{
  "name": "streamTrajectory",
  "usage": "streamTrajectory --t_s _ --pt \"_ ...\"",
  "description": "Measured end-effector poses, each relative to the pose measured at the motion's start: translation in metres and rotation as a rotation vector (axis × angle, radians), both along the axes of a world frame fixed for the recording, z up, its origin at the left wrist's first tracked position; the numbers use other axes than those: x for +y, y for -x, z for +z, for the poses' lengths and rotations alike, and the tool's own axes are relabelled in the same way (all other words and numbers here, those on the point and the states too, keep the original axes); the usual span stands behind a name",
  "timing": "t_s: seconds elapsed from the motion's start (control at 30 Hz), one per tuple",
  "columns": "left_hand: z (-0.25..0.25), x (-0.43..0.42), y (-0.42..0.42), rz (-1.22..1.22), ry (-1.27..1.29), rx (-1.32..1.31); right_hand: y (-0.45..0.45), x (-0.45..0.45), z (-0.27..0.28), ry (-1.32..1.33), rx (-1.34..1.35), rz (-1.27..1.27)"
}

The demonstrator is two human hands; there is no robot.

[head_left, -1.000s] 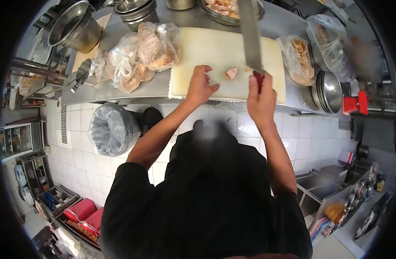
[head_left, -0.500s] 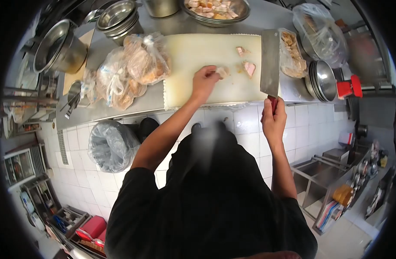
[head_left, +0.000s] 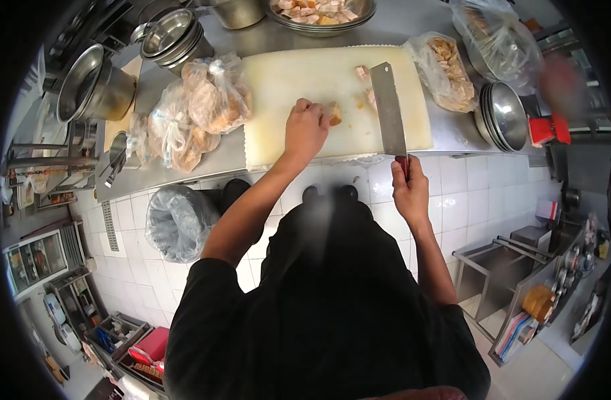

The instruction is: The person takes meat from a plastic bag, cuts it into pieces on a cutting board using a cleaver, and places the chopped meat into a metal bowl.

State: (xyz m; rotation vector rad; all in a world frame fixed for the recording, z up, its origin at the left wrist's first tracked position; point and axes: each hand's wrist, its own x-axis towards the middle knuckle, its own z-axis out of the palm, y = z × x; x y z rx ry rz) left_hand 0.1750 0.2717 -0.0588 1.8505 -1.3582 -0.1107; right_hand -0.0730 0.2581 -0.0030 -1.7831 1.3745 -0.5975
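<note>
My right hand (head_left: 411, 190) is wrapped around the red handle of a cleaver (head_left: 389, 110). Its broad blade stands over the right part of the white cutting board (head_left: 272, 80). Over the middle of the board, my left hand (head_left: 305, 130) is closed, fingers curled against a small piece of meat (head_left: 335, 115) with a brownish side. A smaller pinkish meat piece (head_left: 361, 72) lies farther back. Another piece (head_left: 371, 99) is partly hidden behind the blade.
Knotted plastic bags of meat (head_left: 215, 97) sit left of the board, an open bag of brown pieces (head_left: 445, 70) to its right. Behind is a steel bowl of cut meat (head_left: 319, 28). Stacked bowls (head_left: 505, 117) stand right. A lined bin (head_left: 180, 220) is on the floor.
The cleaver has moved left, from the board's right edge to above the meat pieces. The piece at my left hand has turned, showing its brownish side. The view has shifted slightly.
</note>
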Motion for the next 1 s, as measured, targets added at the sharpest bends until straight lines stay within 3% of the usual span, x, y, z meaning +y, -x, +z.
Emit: streamTrajectory --t_s 0.13,0.23,0.33,0.63,0.73,1.0 --pt "-0.005 0.002 0.012 -0.01 0.181 -0.053 -0.004 -0.009 0.007 0.026 0.027 0.07" --pt "-0.019 -0.003 0.02 0.02 0.078 0.146 -0.015 -0.021 0.013 -0.041 -0.026 0.105" --pt "-0.028 -0.014 0.032 0.033 0.205 0.18 -0.032 -0.035 0.005 0.107 -0.124 0.128" --pt "-0.035 -0.014 0.034 0.14 0.078 0.359 -0.057 -0.045 0.007 0.076 -0.006 0.228" --pt "-0.022 -0.008 0.035 0.193 0.066 0.234 -0.066 -0.044 -0.003 0.081 -0.003 0.24" --pt "-0.009 -0.001 0.026 0.152 0.134 0.269 -0.079 -0.038 -0.027 0.134 0.04 0.26"
